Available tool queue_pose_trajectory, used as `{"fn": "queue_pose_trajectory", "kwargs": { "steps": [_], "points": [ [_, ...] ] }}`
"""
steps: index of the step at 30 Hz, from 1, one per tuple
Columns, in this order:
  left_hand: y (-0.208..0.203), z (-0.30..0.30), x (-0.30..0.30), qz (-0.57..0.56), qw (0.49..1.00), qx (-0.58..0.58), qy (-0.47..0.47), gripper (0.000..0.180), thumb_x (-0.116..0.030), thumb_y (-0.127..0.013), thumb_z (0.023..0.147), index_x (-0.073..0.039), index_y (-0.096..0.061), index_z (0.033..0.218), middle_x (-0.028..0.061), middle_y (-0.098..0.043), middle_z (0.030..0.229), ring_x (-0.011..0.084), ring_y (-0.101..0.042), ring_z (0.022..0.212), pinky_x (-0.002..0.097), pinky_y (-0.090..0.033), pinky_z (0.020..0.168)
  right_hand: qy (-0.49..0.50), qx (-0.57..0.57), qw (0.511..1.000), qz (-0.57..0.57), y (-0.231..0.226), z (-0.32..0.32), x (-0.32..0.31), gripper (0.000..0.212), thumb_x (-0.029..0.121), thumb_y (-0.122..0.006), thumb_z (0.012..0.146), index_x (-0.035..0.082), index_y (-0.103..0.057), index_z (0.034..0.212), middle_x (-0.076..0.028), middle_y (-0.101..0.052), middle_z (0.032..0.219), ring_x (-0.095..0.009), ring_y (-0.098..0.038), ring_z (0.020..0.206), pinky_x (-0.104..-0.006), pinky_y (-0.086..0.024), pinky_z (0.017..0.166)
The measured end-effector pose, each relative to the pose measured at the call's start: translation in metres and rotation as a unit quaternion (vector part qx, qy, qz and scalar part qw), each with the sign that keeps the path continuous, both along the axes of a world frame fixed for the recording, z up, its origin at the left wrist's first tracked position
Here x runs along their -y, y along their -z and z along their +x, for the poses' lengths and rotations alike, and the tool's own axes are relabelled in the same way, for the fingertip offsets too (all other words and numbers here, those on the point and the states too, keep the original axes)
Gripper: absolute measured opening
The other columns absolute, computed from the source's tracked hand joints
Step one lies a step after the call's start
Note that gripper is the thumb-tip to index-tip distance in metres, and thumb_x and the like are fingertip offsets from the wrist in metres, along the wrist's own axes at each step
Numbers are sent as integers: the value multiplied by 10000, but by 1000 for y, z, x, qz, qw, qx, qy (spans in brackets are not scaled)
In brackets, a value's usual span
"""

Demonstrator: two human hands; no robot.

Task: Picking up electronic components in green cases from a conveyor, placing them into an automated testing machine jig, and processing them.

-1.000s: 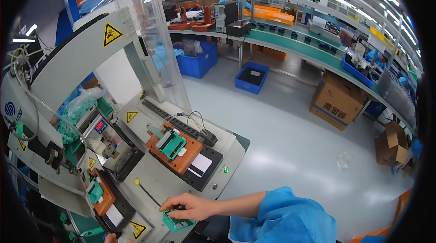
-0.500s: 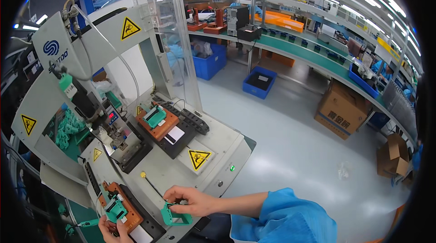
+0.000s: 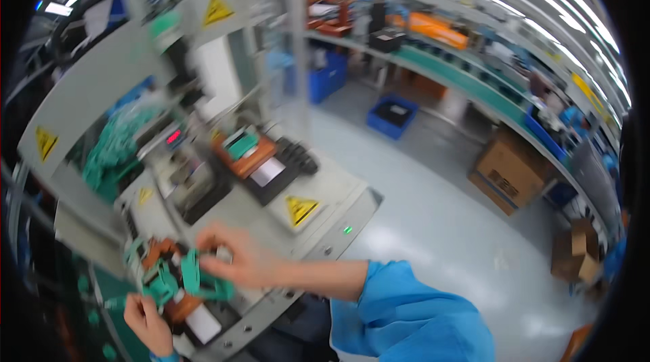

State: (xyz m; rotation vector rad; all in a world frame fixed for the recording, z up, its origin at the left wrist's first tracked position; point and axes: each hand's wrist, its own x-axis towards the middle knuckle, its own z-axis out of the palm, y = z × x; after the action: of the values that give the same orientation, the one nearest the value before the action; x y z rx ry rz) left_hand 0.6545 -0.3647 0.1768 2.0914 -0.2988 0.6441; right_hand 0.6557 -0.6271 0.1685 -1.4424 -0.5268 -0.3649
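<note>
My right hand [image 3: 237,260] pinches a green plastic frame [image 3: 198,277] and holds it over the near fixture, blurred by motion. Beside it, another green plastic part [image 3: 160,285] sits on the reddish-brown fixture block [image 3: 181,309] at the near left. My left hand [image 3: 149,325] is at that part's near-left edge with its fingers curled together; what lies between the fingertips is hidden by blur. Farther back, a second brown fixture block [image 3: 245,159] carries a green part [image 3: 242,144].
A grey bench press [image 3: 88,84] with warning triangles arches over the left side. A clear guard panel [image 3: 298,57] stands behind it. Green parts [image 3: 115,138] are heaped beyond the arch. Blue bins [image 3: 393,116], a cardboard box [image 3: 511,169] and a long green-topped bench [image 3: 447,71] lie across the floor.
My right hand has carried the green frame leftward and up to the near fixture. My left hand has shifted left and up in the picture. The whole view has moved and blurred.
</note>
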Motion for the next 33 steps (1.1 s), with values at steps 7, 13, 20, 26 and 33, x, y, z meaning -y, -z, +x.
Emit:
{"fn": "queue_pose_trajectory", "kwargs": {
  "steps": [7,13,20,26,33],
  "points": [
    [-20,-63,-61,-286,958,23,17,182,-127,-488,957,-68,-449,789,-50,-411,703,28,-356,623,209,-292,554,8,75,994,-74,-30,67,-45,193,119,-653,848,-5,-594,984,-131,-660,878,-222,-640,820,-335,-498,757],
    [-1,-165,-137,-327,935,27,-138,165,-148,-498,961,-58,-472,826,5,-499,755,81,-470,668,232,-377,611,-86,106,928,-347,-22,90,-94,174,127,-641,835,31,-624,980,-158,-665,894,-317,-632,846,-408,-484,810],
    [63,-317,-241,-362,811,60,-456,142,-148,-559,923,-87,-526,800,-21,-502,757,99,-540,672,284,-485,686,-142,171,826,-517,-46,83,-105,256,160,-675,768,49,-669,998,-173,-636,994,-373,-572,965,-432,-439,882],
    [114,-439,-312,-395,643,52,-654,157,-172,-534,879,-25,-546,827,95,-650,753,119,-525,593,270,-418,543,-156,137,851,-483,-19,66,-80,556,223,-628,850,-2,-487,1338,-179,-319,1488,-349,-348,1356,-390,-286,1097],
    [194,-621,-391,-186,385,-84,-900,330,-283,-630,781,43,-674,745,183,-683,734,277,-687,722,398,-512,705,-124,150,853,-484,-10,65,-93,516,255,-585,898,-14,-491,1328,-166,-313,1490,-334,-349,1355,-406,-275,1102]
  ]
}}
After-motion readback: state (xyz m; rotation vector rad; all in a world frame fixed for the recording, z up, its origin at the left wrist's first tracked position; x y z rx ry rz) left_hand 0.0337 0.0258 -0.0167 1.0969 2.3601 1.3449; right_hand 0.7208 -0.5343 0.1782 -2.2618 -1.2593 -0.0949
